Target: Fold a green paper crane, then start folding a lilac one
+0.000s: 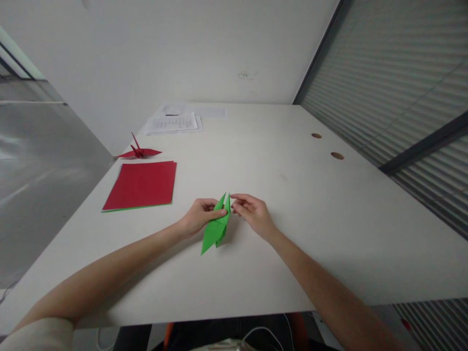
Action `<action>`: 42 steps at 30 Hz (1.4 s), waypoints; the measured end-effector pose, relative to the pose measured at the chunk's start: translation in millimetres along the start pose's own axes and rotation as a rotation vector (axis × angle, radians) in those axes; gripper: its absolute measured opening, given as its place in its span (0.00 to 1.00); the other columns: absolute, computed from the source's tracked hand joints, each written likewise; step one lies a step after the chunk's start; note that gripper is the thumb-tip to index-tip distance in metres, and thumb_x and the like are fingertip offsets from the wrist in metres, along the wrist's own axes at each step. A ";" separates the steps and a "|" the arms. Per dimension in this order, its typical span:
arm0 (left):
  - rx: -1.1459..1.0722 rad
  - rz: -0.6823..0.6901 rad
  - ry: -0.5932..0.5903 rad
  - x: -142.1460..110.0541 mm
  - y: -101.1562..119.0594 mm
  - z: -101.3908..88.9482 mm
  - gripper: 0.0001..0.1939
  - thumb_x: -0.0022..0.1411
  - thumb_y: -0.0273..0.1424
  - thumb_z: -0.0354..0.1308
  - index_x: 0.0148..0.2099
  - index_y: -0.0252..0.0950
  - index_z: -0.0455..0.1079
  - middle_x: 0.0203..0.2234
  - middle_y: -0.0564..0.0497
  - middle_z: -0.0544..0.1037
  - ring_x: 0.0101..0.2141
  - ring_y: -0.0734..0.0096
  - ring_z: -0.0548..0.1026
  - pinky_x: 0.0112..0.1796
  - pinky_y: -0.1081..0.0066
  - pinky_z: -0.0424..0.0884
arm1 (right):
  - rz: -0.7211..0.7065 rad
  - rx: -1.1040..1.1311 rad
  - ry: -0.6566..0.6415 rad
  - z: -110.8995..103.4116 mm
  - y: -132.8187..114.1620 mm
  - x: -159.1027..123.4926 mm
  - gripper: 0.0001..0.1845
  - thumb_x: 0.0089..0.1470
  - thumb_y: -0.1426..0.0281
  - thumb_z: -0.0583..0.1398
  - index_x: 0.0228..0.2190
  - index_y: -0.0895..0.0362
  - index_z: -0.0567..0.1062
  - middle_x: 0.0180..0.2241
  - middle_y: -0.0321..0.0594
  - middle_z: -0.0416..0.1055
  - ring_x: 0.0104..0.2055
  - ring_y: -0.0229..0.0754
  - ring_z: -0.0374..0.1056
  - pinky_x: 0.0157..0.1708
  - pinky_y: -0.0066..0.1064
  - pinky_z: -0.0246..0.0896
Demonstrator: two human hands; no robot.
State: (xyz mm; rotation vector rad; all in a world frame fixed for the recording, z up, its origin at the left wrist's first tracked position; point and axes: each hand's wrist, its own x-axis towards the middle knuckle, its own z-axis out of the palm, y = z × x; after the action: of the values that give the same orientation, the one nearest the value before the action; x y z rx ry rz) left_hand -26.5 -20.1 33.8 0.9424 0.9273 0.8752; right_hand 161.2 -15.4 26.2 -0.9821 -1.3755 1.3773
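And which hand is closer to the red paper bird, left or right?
Left. The left hand, holding folded green paper, sits in front and to the right of the red paper bird; the right hand is farther right, beyond that paper.

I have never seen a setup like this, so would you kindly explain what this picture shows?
There is no machine here: a person works with two bare hands. The single picture comes from a camera worn on that person's head, looking forward and down.

The left hand holds a folded green paper, thumb on top. The right hand is beside its pointed ends; whether the fingertips touch it, I cannot tell.

On the white table, to the left, lie a stack of square paper, red on top with a green edge below, and, behind it, a red origami crane. Farther back are printed sheets.
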 end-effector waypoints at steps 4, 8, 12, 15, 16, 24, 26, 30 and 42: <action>-0.004 -0.069 -0.070 -1.7 -0.4 1.9 0.21 0.39 0.39 0.75 0.30 0.30 0.74 0.20 0.55 0.75 0.20 0.78 0.70 0.25 0.76 0.66 | 0.017 0.069 -0.038 -3.9 2.3 2.2 0.20 0.41 0.61 0.69 0.38 0.54 0.78 0.30 0.37 0.74 0.33 0.38 0.70 0.37 0.32 0.67; 0.046 -0.081 -0.099 -2.5 0.8 1.4 0.21 0.38 0.38 0.76 0.29 0.30 0.74 0.20 0.55 0.75 0.21 0.80 0.70 0.26 0.77 0.65 | 0.038 0.132 -0.063 -1.3 3.3 2.4 0.18 0.39 0.62 0.70 0.35 0.54 0.77 0.31 0.38 0.75 0.34 0.39 0.70 0.38 0.33 0.67; 0.106 -0.094 -0.129 -3.6 1.3 0.3 0.20 0.38 0.36 0.76 0.30 0.30 0.74 0.21 0.55 0.75 0.22 0.78 0.71 0.26 0.77 0.66 | 0.037 0.128 -0.092 0.4 -1.2 1.6 0.19 0.39 0.63 0.70 0.35 0.55 0.76 0.32 0.38 0.75 0.34 0.39 0.70 0.38 0.33 0.66; 0.139 -0.108 -0.154 -4.1 1.6 0.3 0.19 0.37 0.36 0.76 0.29 0.31 0.74 0.21 0.55 0.75 0.22 0.78 0.71 0.27 0.76 0.66 | 0.037 0.123 -0.127 -0.6 -2.7 1.7 0.17 0.38 0.65 0.70 0.32 0.55 0.74 0.29 0.37 0.74 0.31 0.37 0.68 0.34 0.31 0.65; 0.148 -0.114 -0.159 -4.3 1.9 0.5 0.19 0.37 0.36 0.76 0.28 0.31 0.74 0.21 0.55 0.75 0.22 0.78 0.71 0.27 0.76 0.66 | 0.039 0.121 -0.139 -1.5 -2.6 1.9 0.16 0.38 0.66 0.70 0.31 0.55 0.73 0.29 0.36 0.73 0.30 0.36 0.68 0.33 0.30 0.64; 0.217 -0.229 -0.312 -7.5 6.2 -2.0 0.17 0.39 0.36 0.75 0.27 0.31 0.75 0.20 0.54 0.74 0.20 0.79 0.68 0.23 0.77 0.61 | 0.018 -0.031 -0.324 -11.6 -8.2 1.2 0.12 0.41 0.67 0.68 0.28 0.56 0.73 0.27 0.35 0.72 0.28 0.35 0.65 0.30 0.29 0.62; 0.210 -0.239 -0.335 -7.9 6.9 -2.8 0.16 0.40 0.36 0.75 0.27 0.31 0.75 0.20 0.54 0.74 0.20 0.79 0.68 0.22 0.77 0.60 | 0.023 -0.079 -0.343 -13.4 -11.5 0.4 0.11 0.42 0.65 0.68 0.28 0.57 0.75 0.27 0.36 0.72 0.28 0.35 0.65 0.30 0.29 0.62; 0.137 -0.264 -0.311 -7.9 8.0 -1.3 0.18 0.40 0.38 0.75 0.27 0.31 0.75 0.19 0.55 0.74 0.20 0.79 0.68 0.23 0.77 0.62 | 0.030 -0.116 -0.310 -15.3 -13.1 0.6 0.11 0.44 0.63 0.68 0.26 0.58 0.77 0.26 0.37 0.73 0.27 0.36 0.65 0.29 0.30 0.61; 0.182 -0.125 -0.125 -3.8 -0.6 -1.4 0.18 0.44 0.41 0.73 0.27 0.31 0.75 0.18 0.54 0.73 0.20 0.79 0.66 0.21 0.78 0.59 | -0.250 -0.372 -0.102 -7.8 -7.0 -1.1 0.02 0.48 0.70 0.64 0.26 0.55 0.77 0.28 0.38 0.72 0.29 0.37 0.65 0.31 0.31 0.62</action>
State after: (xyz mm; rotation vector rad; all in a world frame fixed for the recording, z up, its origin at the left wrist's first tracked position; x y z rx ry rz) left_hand -29.0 -23.4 33.8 1.0708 0.9581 0.6264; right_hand 169.6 -14.8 32.6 -0.9450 -1.8089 1.0171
